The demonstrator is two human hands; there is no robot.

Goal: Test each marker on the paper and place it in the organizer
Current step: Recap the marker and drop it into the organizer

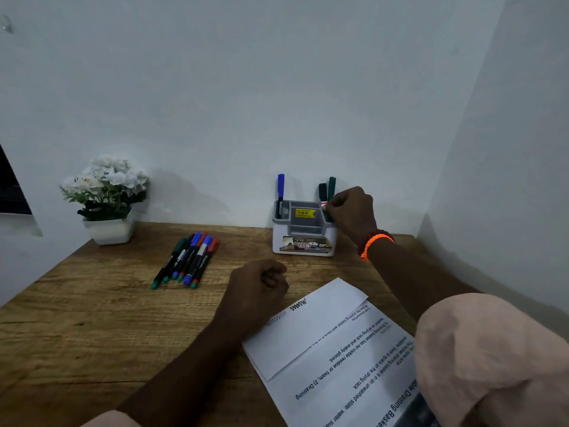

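Marker (324,204), red-capped, pinched by right hand (351,212) at organizer (303,241) right slot: lower upright beside standing markers, release once seated; left hand (258,291) loosely curled, empty.

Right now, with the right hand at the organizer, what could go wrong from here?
1. The right hand is at the rim of the organizer; a push could tip this small caddy or knock the black and green markers standing there.
2. The left hand rests at the corner of the paper; lifting it may let the sheet slide.
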